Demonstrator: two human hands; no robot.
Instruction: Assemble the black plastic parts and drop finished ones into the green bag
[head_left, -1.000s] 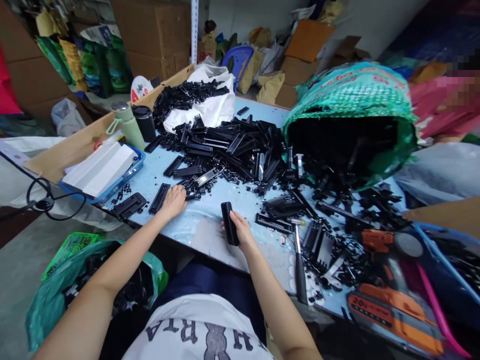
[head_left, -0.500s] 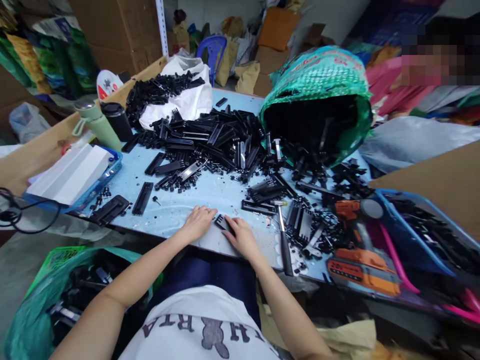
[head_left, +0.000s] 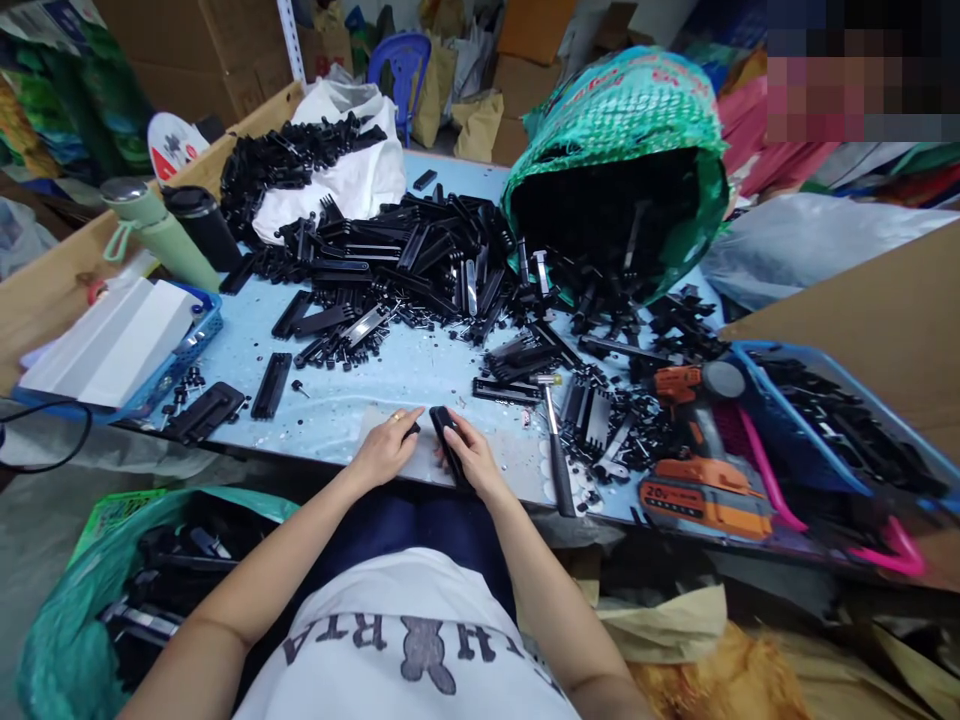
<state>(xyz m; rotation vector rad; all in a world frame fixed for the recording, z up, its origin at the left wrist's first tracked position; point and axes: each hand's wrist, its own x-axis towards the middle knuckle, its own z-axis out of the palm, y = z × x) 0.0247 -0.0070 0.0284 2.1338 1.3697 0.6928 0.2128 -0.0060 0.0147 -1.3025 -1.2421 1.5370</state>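
Bar (head_left: 441, 420) in right hand (head_left: 474, 456), hammer (head_left: 559, 462) nearby

Over on the left, a pale-green flask with a strap loop (head_left: 169, 238) stands right beside a black lidded cup (head_left: 201, 225), and a round white-and-red disc (head_left: 171, 145) shows just beyond them! Nearer the edge, a white folded carton (head_left: 112, 345) sits in a blue plastic basket (head_left: 208, 322), a thin black cable (head_left: 56, 405) curling close by. Out back, a blue plastic chair (head_left: 403, 75) near a crumpled tan paper sack (head_left: 478, 125); to the right, translucent plastic sheeting (head_left: 817, 245) lies behind a brown cardboard flap (head_left: 877, 320).
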